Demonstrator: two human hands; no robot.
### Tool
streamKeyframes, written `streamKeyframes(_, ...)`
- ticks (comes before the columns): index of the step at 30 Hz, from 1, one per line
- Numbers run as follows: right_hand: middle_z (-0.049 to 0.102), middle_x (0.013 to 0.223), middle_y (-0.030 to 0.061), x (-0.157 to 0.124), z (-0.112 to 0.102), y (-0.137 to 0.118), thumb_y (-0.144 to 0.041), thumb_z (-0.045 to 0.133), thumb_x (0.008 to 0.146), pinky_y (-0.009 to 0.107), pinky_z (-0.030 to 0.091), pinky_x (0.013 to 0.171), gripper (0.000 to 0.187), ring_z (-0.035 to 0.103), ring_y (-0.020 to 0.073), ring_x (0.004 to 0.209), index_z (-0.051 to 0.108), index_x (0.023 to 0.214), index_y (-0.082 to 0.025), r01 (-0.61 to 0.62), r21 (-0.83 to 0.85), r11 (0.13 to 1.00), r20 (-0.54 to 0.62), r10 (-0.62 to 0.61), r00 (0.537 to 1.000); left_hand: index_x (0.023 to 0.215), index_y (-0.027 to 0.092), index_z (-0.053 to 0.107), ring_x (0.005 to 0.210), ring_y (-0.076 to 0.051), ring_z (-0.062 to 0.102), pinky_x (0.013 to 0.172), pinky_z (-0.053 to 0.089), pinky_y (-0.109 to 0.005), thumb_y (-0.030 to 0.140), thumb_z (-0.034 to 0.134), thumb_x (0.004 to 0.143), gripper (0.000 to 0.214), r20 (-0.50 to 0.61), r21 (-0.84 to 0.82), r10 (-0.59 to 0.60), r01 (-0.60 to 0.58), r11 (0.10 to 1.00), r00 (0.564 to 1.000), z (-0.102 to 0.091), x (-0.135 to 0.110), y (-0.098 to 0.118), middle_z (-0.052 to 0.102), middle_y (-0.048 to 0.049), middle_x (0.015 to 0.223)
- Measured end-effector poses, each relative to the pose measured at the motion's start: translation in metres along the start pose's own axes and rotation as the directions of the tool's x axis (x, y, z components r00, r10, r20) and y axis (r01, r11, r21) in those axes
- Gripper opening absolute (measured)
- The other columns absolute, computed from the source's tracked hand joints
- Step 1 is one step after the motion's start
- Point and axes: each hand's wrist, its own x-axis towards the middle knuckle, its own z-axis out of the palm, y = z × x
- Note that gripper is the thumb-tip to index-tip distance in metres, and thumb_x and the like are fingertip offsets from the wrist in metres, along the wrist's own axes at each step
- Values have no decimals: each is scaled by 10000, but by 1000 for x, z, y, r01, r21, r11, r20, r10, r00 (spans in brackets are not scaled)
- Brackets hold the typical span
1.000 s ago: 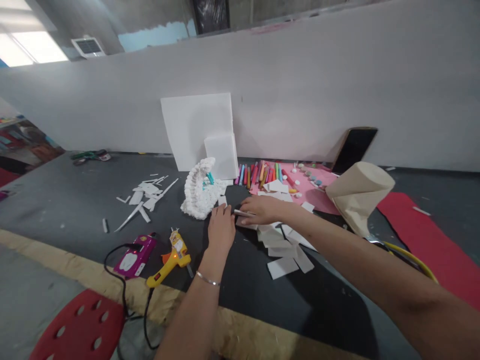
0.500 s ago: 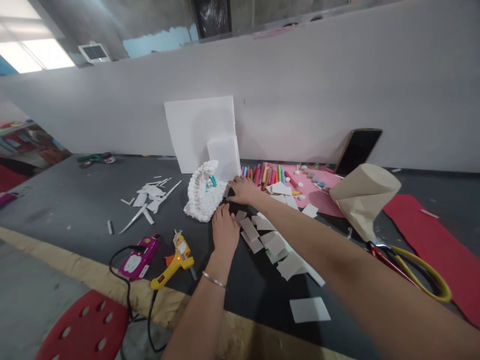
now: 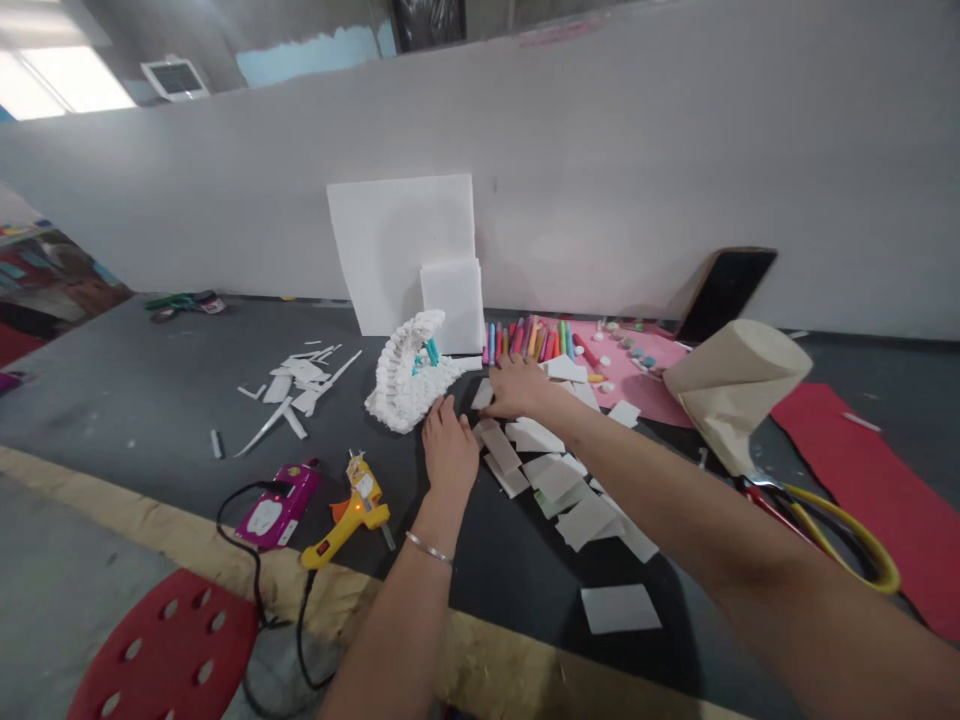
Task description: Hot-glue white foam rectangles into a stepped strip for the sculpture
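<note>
My left hand [image 3: 450, 445] lies with its fingers stretched out on the dark table, close to the lower right edge of a rough white model [image 3: 401, 385]. That model has a curved, ribbed wall and small teal pieces [image 3: 430, 352] inside. Farther right, my right hand [image 3: 519, 385] rests palm down with fingers apart, just in front of the oil-pastel-like coloured sticks [image 3: 536, 338]. A small pale card [image 3: 484, 394] lies by its thumb side; whether the fingers touch it is unclear. Several loose white cards [image 3: 559, 480] spread out below the right forearm.
A purple device [image 3: 281, 508] and a yellow glue gun [image 3: 352, 512] with cords lie front left. White scraps [image 3: 300, 385] are behind them. White boards [image 3: 401, 255] lean on the partition. To the right are scissors [image 3: 832, 530], a beige paper form [image 3: 739, 380] and a phone [image 3: 727, 292].
My right hand has moved right, off the model's right end, to beside the coloured sticks. A narrow white tip of the model now shows. My left hand has barely moved.
</note>
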Motion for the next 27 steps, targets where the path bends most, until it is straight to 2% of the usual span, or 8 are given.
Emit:
streamKeyframes(2, 610, 1258, 266, -25, -1, 13, -628, 748, 670, 582, 375, 1007, 726, 499, 468, 1234, 667, 1158, -97, 38, 17, 999, 35, -38, 999, 1306, 82, 516, 1298, -304, 521, 1072, 432, -482, 220, 408, 961, 387, 5, -2, 16, -16, 1000, 1000, 1, 1, -1, 589, -220, 1318)
streamKeyframes(4, 640, 1257, 219, -49, -1, 28, -649, 766, 646, 518, 417, 1006, 739, 521, 424, 1241, 674, 1170, -137, 93, 59, 994, 60, -96, 994, 1314, 84, 516, 1306, -302, 520, 1081, 425, -478, 282, 404, 978, 406, 43, -8, 53, -53, 999, 998, 3, 1, 0, 586, -219, 1338)
streamKeyframes(7, 594, 1383, 127, -71, -4, 55, -568, 629, 846, 414, 422, 1042, 600, 499, 304, 1311, 582, 1327, -211, 125, 109, 986, -8, -125, 992, 1358, 103, 490, 1310, -285, 530, 1100, 414, -471, 336, 394, 991, 445, 143, -43, 154, -149, 988, 978, 4, -1, 4, 581, -203, 1378)
streamKeyframes(10, 573, 1405, 124, -71, -5, 83, -335, 405, 1004, 424, 404, 1059, 396, 491, 257, 1319, 548, 1347, -200, 42, 115, 992, -135, -26, 991, 1355, 148, 504, 1237, -220, 598, 1100, 428, -404, 321, 354, 1010, 414, 252, -85, 293, -281, 956, 922, 1, -3, 12, 651, -137, 1313)
streamKeyframes(12, 603, 1360, 124, -63, -3, 99, -262, 421, 991, 425, 394, 1066, 358, 513, 253, 1293, 575, 1306, -189, -2, 116, 993, -172, 22, 985, 1302, 164, 550, 1183, -181, 626, 1062, 461, -338, 274, 325, 1015, 381, 279, -69, 334, -328, 942, 900, -3, 0, 17, 684, -102, 1261)
streamKeyframes(14, 594, 1361, 151, -52, 1, 109, -238, 452, 971, 442, 411, 1040, 374, 513, 277, 1289, 554, 1322, -154, -54, 121, 991, -192, 77, 978, 1247, 157, 589, 1181, -190, 614, 1028, 477, -325, 216, 335, 999, 360, 271, -11, 318, -328, 945, 908, -8, 10, 22, 681, -106, 1251)
streamKeyframes(19, 633, 1292, 148, -36, 11, 112, -282, 506, 959, 437, 407, 1016, 341, 541, 283, 1251, 594, 1264, -158, -67, 125, 990, -183, 90, 979, 1232, 146, 597, 1229, -305, 537, 1014, 441, -453, 108, 423, 910, 368, 281, 172, 300, -355, 919, 912, -6, 57, 31, 646, -160, 1256)
streamKeyframes(27, 748, 1033, 60, -54, 1, 103, -391, 485, 987, 338, 477, 865, 294, 674, 222, 961, 720, 1073, -237, 50, 166, 985, -167, -22, 986, 1109, 67, 637, 1125, -338, 558, 927, 424, -440, 52, 488, 828, 319, 401, 312, 326, -462, 830, 856, 14, 118, 34, 688, -218, 1050)
